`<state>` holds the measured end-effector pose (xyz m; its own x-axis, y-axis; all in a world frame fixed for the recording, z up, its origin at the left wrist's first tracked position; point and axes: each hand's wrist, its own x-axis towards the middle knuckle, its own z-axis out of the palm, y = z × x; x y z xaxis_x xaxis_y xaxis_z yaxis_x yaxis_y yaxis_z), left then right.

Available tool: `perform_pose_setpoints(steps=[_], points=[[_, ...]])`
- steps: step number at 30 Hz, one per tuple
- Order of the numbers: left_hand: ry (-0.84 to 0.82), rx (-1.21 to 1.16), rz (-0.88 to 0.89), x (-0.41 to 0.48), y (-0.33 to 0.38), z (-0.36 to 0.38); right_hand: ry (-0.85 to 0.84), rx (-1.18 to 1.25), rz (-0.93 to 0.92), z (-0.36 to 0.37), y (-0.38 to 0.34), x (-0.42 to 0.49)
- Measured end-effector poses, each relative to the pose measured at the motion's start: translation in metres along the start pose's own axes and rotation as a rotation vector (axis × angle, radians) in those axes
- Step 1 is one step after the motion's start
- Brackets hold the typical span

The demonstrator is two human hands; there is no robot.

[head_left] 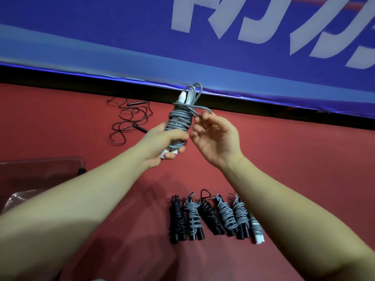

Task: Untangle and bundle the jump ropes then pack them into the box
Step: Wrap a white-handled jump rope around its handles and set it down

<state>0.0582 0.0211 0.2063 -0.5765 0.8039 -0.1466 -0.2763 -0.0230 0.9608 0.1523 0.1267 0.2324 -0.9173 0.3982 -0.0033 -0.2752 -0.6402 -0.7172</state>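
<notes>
Head view shows the left hand (162, 144) wrapped round the lower end of the grey jump rope (179, 118). The rope's white handles poke out below the fist and above the coils. The right hand (215, 136), just beside the left, pinches the cord's free tail in its fingertips (199, 118). That tail leaves the top turns in a small loop. Both hands are thus clamped on the one rope, held up over the red floor (284, 163).

Below the hands, between the forearms, six finished bundles (215, 218) lie side by side. Beyond the left hand a loose black rope (129, 120) sprawls in open loops, not yet wound. The box (60, 160), a clear container, sits outside the left forearm and is only partly seen.

The tail looks not yet tucked, and that is where the risk lies. The cord seems stiff and springy, so a slipped pinch would probably let the upper turns spring off the handles. A tail passed under too slackly could work free once the bundle is set down. Too hard a pull might drag the coils up over the handle tips. If the left grip eases, the two handles may slide apart and the whole winding loosen.
</notes>
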Motion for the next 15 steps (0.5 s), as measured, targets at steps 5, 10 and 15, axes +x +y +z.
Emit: perform_pose_setpoints(steps=[5, 10, 15], points=[[-0.064, 0.012, 0.016, -0.003, -0.001, 0.004, 0.179, -0.027, 0.128, 0.005, -0.017, 0.01], [-0.094, 0.16, 0.13, -0.006, -0.002, -0.004, 0.248, -0.233, 0.387, 0.01, -0.038, 0.011], [-0.102, 0.401, 0.152, -0.012, 0.005, -0.016, 0.241, -0.626, 0.372, 0.006, -0.041, 0.009]])
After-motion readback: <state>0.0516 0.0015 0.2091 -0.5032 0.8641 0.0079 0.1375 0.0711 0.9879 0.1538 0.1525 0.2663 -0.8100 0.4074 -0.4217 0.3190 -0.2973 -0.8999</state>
